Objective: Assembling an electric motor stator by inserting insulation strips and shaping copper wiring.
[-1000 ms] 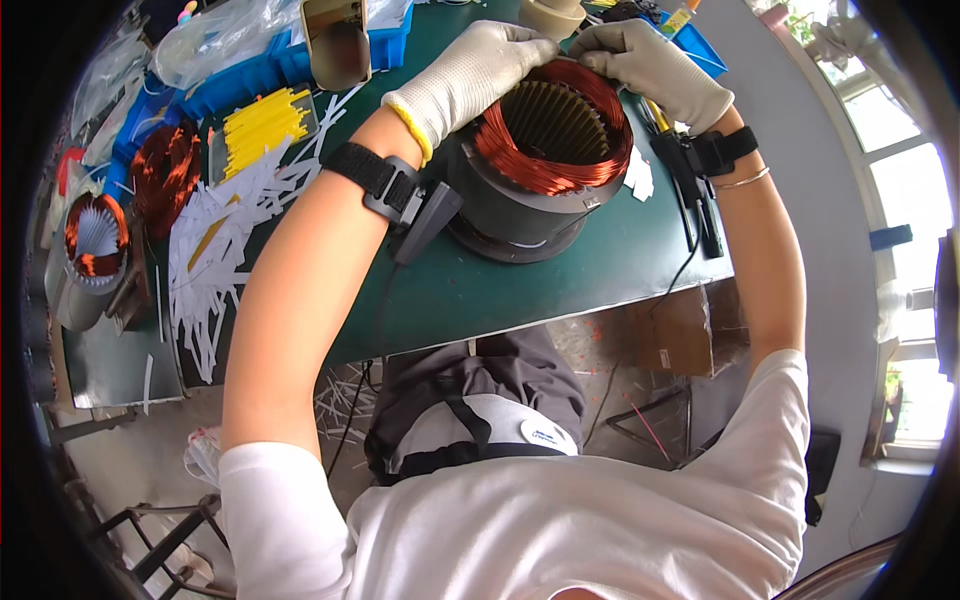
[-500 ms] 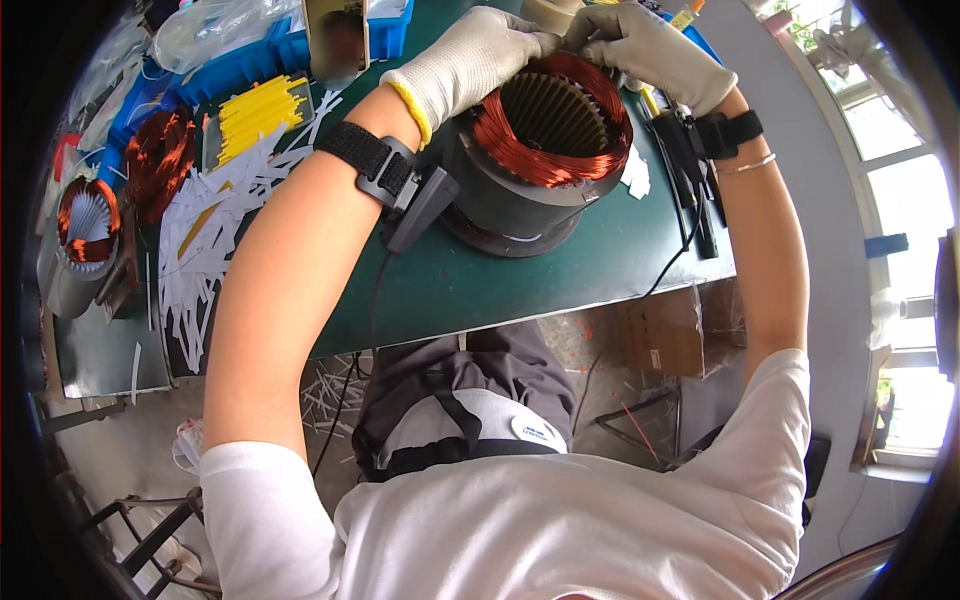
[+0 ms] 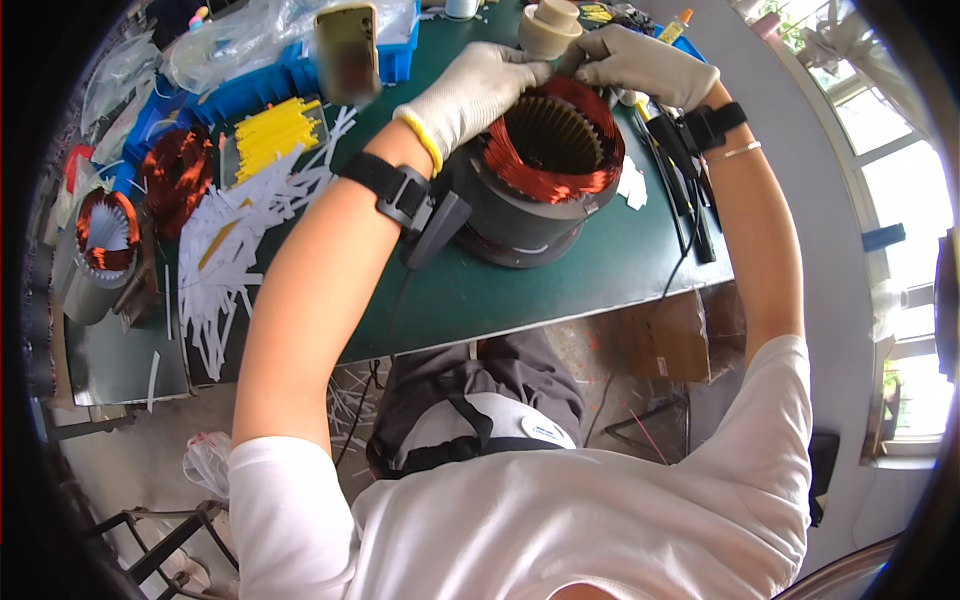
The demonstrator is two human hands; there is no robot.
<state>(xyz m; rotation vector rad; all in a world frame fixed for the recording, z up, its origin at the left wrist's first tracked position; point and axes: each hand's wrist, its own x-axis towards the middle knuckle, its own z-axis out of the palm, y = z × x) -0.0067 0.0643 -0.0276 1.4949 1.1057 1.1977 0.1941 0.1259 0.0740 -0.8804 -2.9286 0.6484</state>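
Observation:
A large motor stator with a dark grey body (image 3: 515, 232) stands upright on the green table (image 3: 430, 310). Red-brown copper windings (image 3: 572, 187) ring its top, around a slotted bore. Both hands wear whitish knitted gloves. At the far left of the winding ring, my left hand (image 3: 478, 92) has its fingers pinched together. My right hand (image 3: 642, 68) bends its closed fingers over the far edge, just right of the left fingertips. What lies between the fingers is too small or hidden to make out.
Cream tape rolls (image 3: 548, 35) sit behind the hands. Dark long tools (image 3: 692, 205) lie on the right. Leftward are yellow strips (image 3: 272, 138), white paper strips (image 3: 215, 270), a copper coil bundle (image 3: 176, 180), a smaller stator (image 3: 105, 235), blue bins (image 3: 400, 62) and a propped phone (image 3: 347, 50).
The whole view has shifted a little, showing more of the tape rolls. Both hands stay at the winding's far edge, their fingers still closed.

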